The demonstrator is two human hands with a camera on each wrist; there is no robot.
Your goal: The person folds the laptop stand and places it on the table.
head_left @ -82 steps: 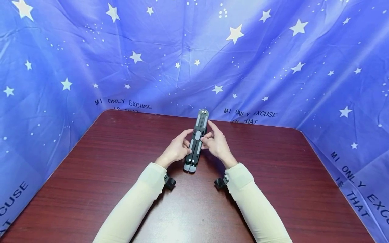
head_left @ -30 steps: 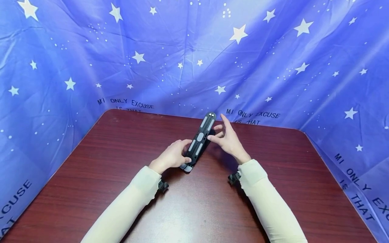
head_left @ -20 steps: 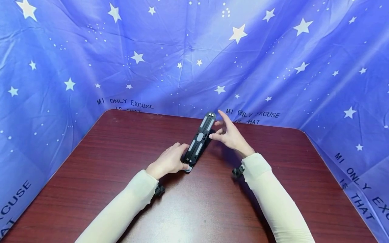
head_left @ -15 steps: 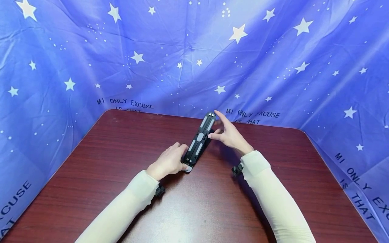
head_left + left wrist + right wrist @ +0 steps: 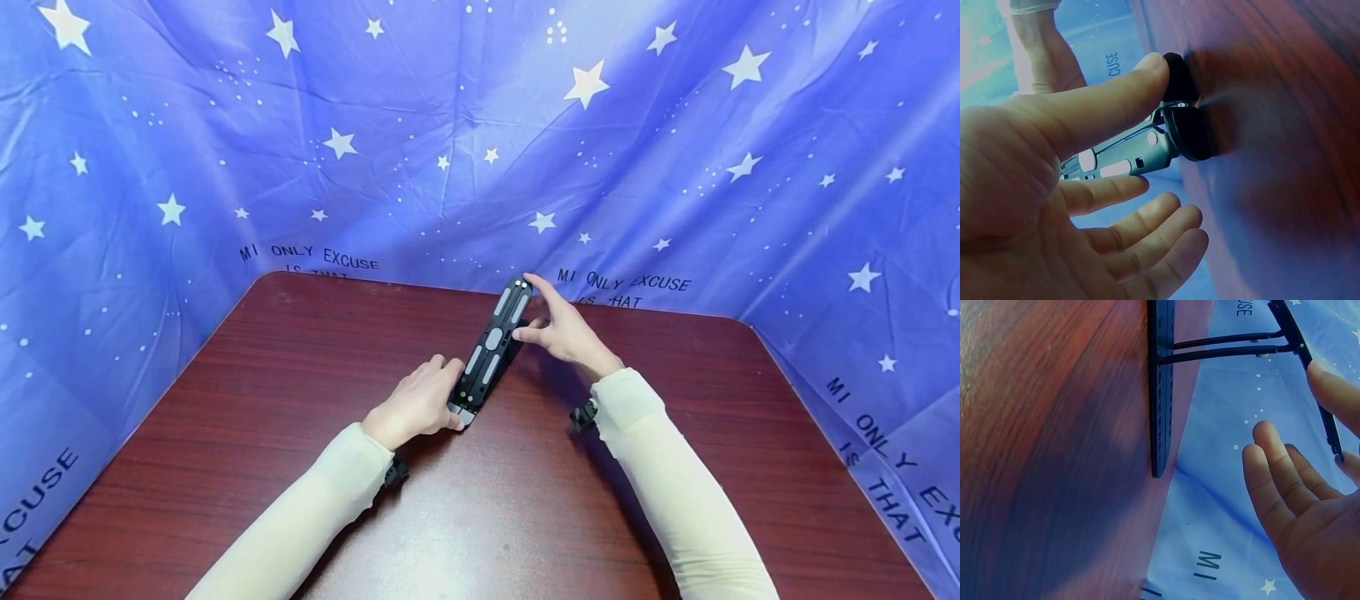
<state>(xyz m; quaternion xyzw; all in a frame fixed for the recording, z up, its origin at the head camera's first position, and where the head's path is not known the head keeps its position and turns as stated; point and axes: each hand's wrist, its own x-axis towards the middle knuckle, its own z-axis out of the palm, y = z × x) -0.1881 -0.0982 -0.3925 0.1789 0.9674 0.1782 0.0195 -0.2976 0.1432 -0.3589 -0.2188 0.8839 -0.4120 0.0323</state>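
Observation:
A black folding laptop stand [image 5: 493, 338] with grey pads stands mid-table, slanting up to the right. In the right wrist view its slim base [image 5: 1159, 412] lies on the table, and two thin struts [image 5: 1229, 353] carry the raised upper panel [image 5: 1300, 347]. My left hand [image 5: 420, 400] grips the near end, with the thumb on the small lip [image 5: 1191, 134] and the index finger along the panel's side. My right hand [image 5: 566, 333] holds the panel with thumb at the right edge and index fingertip at the far end; the other fingers are loosely bent, off it.
The reddish-brown wooden table [image 5: 262, 350] reaches back to a blue star-printed curtain [image 5: 480, 100] that surrounds it on three sides. Black wrist cameras [image 5: 583, 418] hang under both pale sleeves [image 5: 675, 492].
The stand has turned to slant rightward. My left hand has slid down to its near-end lip. My right hand shifted right, then its index fingertip came onto the far end.

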